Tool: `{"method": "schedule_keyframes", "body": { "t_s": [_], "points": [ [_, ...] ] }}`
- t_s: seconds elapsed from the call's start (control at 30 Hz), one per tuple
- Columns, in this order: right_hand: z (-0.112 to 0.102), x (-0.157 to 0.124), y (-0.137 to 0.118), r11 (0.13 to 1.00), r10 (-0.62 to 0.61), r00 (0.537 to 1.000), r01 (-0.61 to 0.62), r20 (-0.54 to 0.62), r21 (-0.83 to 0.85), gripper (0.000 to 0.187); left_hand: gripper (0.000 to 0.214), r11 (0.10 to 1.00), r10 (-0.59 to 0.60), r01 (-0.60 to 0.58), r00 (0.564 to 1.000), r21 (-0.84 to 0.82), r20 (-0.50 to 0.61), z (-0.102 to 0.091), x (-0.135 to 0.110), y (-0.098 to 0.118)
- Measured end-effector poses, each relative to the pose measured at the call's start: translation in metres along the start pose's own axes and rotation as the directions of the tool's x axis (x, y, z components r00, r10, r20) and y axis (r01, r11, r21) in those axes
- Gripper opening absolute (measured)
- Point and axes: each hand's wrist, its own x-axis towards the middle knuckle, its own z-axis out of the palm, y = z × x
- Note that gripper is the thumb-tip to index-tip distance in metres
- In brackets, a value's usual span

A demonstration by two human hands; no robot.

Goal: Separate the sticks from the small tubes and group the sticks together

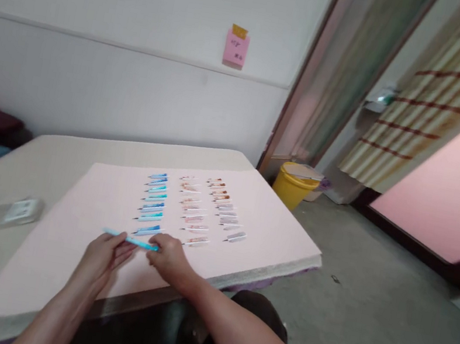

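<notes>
Crosswise, a blue pen (129, 239) spans the hands; left hand (101, 259) and right hand (169, 257) both pinch it.

so both hands are close together near the middle, a bit left of centre, almost touching. left hand (102, 256) sits palm sort of turned inward, thumb on top, fingers curled and pinched around a thin blue pen (129, 239). right hand (168, 257) is knuckles up, back of the hand facing the camera, fingertips closed on the right end of the same pen. left forearm (54, 313) comes up from the near left edge, bare, wrist pretty straight. right forearm (237, 333) runs in from the near right at a flatter angle, also bare, wrist bent slightly down
</notes>
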Motion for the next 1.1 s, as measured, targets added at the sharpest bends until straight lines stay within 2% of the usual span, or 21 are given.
{"method": "schedule_keyframes", "body": {
  "t_s": [0.17,0.27,0.43,0.6,0.73,0.83,0.97,1.03,1.1],
  "points": [
    [-0.002,0.001,-0.004,0.999,0.028,1.000,-0.028,-0.007,0.038,0.030,0.013,0.994,0.072,-0.071,0.997,-0.078,0.009,0.003,-0.005,0.002],
    [-0.001,0.002,-0.004,0.999,0.038,0.999,-0.037,-0.009,0.035,0.032,0.014,0.993,0.067,-0.066,0.998,-0.101,0.007,0.001,-0.002,0.002],
    [-0.001,0.003,-0.003,1.000,0.026,1.000,-0.026,0.002,0.014,0.025,0.018,0.989,0.054,-0.042,0.995,-0.140,0.085,0.001,-0.004,0.003],
    [-0.002,0.003,0.000,0.999,0.050,0.999,-0.050,0.013,0.014,0.025,0.019,0.988,0.070,-0.054,0.993,-0.147,0.100,0.001,-0.007,0.006],
    [-0.001,0.002,-0.001,0.996,-0.013,0.999,0.010,-0.032,-0.084,0.034,0.021,0.989,0.079,-0.057,0.984,-0.139,0.157,0.002,-0.010,0.005],
    [-0.002,-0.001,-0.005,0.985,-0.048,0.999,0.045,-0.018,-0.165,0.031,0.023,0.989,0.083,-0.052,0.970,-0.138,0.229,0.005,-0.014,0.003],
    [-0.003,-0.002,-0.011,0.944,-0.035,0.999,0.044,0.035,-0.326,0.024,0.023,0.992,0.085,-0.053,0.952,-0.114,0.294,0.008,-0.018,0.000],
    [-0.003,-0.003,-0.012,0.905,-0.051,0.997,0.069,0.053,-0.419,0.020,0.025,0.994,0.080,-0.054,0.954,-0.097,0.290,0.008,-0.018,-0.001],
    [-0.002,-0.003,-0.013,0.861,-0.087,0.994,0.108,0.066,-0.497,0.020,0.027,0.996,0.064,-0.048,0.969,-0.072,0.239,0.008,-0.016,-0.002]
  ]
}}
